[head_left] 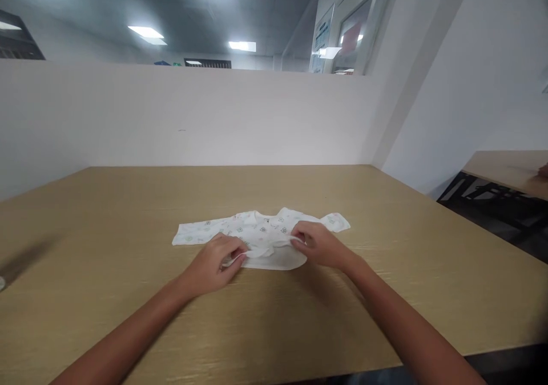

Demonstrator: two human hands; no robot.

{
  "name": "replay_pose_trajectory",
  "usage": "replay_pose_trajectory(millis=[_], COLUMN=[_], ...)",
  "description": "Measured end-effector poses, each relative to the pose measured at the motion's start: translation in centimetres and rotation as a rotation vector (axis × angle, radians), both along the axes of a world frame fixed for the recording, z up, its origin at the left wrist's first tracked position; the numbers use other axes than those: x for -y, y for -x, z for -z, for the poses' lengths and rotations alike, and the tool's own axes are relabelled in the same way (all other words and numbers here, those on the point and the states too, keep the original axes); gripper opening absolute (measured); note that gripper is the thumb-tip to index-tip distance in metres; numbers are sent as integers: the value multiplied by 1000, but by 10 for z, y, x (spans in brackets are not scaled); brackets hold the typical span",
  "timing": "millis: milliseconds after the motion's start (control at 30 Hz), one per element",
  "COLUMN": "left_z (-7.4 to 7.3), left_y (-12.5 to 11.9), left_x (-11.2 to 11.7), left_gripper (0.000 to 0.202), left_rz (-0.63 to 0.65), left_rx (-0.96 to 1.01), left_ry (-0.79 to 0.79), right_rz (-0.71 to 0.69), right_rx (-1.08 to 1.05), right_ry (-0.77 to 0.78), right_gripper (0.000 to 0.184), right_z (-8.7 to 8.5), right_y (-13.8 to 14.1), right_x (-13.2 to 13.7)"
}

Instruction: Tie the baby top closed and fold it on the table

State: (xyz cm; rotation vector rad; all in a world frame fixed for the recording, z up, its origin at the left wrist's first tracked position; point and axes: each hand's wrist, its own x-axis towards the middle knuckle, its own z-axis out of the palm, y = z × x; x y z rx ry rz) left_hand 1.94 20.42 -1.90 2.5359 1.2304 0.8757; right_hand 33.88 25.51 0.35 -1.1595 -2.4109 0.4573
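Observation:
A small white long-sleeved shirt (257, 229) with a scattered print lies on the table, its neckline facing away from me. One sleeve stretches out flat to the left; the other, on the right, partly shows beyond my hand. My left hand (218, 260) pinches the lower front edge near the left side. On the right side, my right hand (319, 242) pinches the same edge between thumb and fingers. The edge is lifted between both hands, and a plain white layer of the shirt shows beneath it.
The wooden table (128, 316) spreads around the shirt. A white partition (231, 117) stands along its far edge, and a white wall (462, 88) rises to the right. Another table (514, 168) is at the far right. A small pale object (2, 283) sits at the left edge.

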Motion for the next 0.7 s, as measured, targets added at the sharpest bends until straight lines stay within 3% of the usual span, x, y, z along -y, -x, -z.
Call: replay_pose_trajectory(millis=[167, 233, 300, 367, 433, 567, 700], left_z=[-4, -4, -6, -10, -15, -16, 4], left_y=[-3, -6, -6, -4, -1, -2, -9], left_x=[1, 1, 4, 4, -4, -55, -119], left_gripper=[13, 12, 14, 21, 32, 32, 36], left_rz=[-118, -127, -80, 39, 118, -53, -198], left_rx=[190, 249, 273, 256, 243, 301, 135], left_ry=[126, 132, 155, 222, 280, 229, 197], right_rz=[154, 103, -45, -186, -244, -217, -206], right_rx=[-93, -48, 30, 69, 66, 80, 95], right_ry=[-267, -377, -348, -217, -118, -88, -62], right_gripper=[7, 11, 12, 11, 6, 7, 8], right_z=[5, 14, 22, 27, 28, 29, 30], right_y=[4, 16, 29, 40, 48, 54, 54], right_x=[-4, -1, 7, 18, 28, 36, 33])
